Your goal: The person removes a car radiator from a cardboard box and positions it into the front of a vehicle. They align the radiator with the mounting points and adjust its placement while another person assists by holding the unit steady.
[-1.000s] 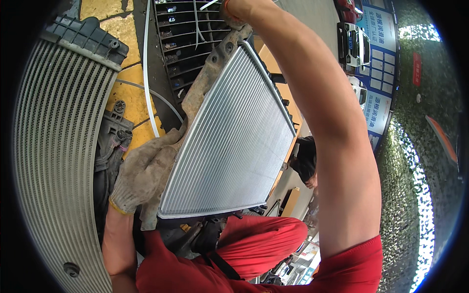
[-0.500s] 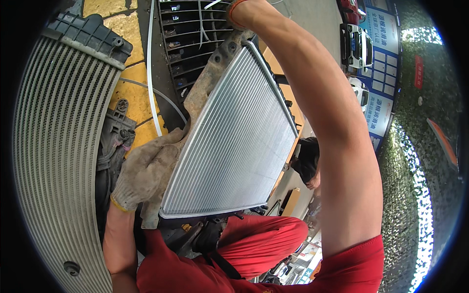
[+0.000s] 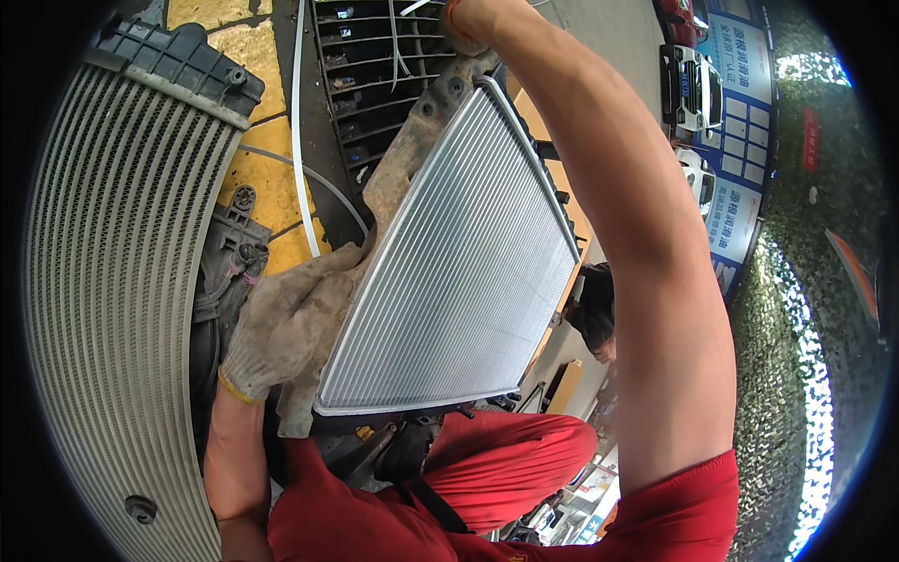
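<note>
Right now your two hands are well apart, and your left hand (image 3: 290,323), in a grimy knitted glove, is clamped on the lower part of a rusty metal bracket (image 3: 398,178). Up at the top edge goes your right hand (image 3: 461,36), arm stretched far out, near the bracket's upper end; the hand is mostly cut off, so whether it grips, you can't tell from this view. Along that bracket sits the silver finned radiator (image 3: 449,262), tilted, dead centre, inside the reach of your arms and just above your bent leg in red trousers (image 3: 515,459). Over on your left, a big dull radiator (image 3: 122,215) with a black plastic end tank (image 3: 187,67) fills the side, dark plastic parts (image 3: 225,253) beside it. Beyond come yellow paving (image 3: 253,178), a pale strip (image 3: 300,140) across its edge and a dark floor grate (image 3: 361,117). Out past your right arm, a crouching co-worker (image 3: 592,304) shows partly, then parked cars (image 3: 693,89), blue wall panels (image 3: 740,140) and camouflage netting (image 3: 777,393).
</note>
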`<state>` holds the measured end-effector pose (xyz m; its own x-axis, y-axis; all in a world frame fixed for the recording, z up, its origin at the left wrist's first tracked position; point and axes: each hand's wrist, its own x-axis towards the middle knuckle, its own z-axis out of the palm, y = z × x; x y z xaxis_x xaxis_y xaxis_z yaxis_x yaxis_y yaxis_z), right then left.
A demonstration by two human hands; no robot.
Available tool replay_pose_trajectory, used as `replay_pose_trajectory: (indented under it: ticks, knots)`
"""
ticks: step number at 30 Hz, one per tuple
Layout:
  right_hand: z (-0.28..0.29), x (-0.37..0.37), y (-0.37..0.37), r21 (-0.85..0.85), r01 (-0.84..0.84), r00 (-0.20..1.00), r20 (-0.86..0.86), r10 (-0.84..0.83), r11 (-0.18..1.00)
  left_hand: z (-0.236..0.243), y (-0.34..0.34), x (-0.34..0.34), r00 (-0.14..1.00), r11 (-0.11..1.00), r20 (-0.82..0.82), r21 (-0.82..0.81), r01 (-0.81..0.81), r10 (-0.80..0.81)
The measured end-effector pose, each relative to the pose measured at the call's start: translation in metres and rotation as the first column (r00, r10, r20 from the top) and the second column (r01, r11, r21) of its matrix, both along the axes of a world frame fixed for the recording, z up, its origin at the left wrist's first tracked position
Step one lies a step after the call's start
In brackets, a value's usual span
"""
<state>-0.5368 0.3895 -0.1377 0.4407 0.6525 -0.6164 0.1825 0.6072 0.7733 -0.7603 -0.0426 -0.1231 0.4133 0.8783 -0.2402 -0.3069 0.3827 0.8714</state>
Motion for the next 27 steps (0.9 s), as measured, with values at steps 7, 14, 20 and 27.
replay_pose_trajectory:
  ticks: [7,14,20,27]
  knots:
    - [0.034,-0.014,-0.037,0.012,-0.175,0.948,-0.268,0.172,0.985,-0.009,-0.003,0.003,0.986,0.997,0.157,0.039,-0.068,0.061]
    - [0.033,-0.013,-0.023,-0.043,-0.16,0.97,-0.191,0.149,0.986,-0.011,-0.002,0.001,1.0,0.995,0.001,0.096,0.019,-0.019]
    - [0.011,-0.004,0.001,0.007,-0.122,0.987,-0.1,0.122,0.992,0.007,0.009,-0.006,0.961,0.981,-0.197,-0.04,0.189,-0.194]
    - [0.007,-0.003,0.01,0.088,-0.123,0.992,-0.018,0.125,0.988,-0.014,0.001,0.008,0.932,0.933,0.271,-0.201,0.298,-0.239]
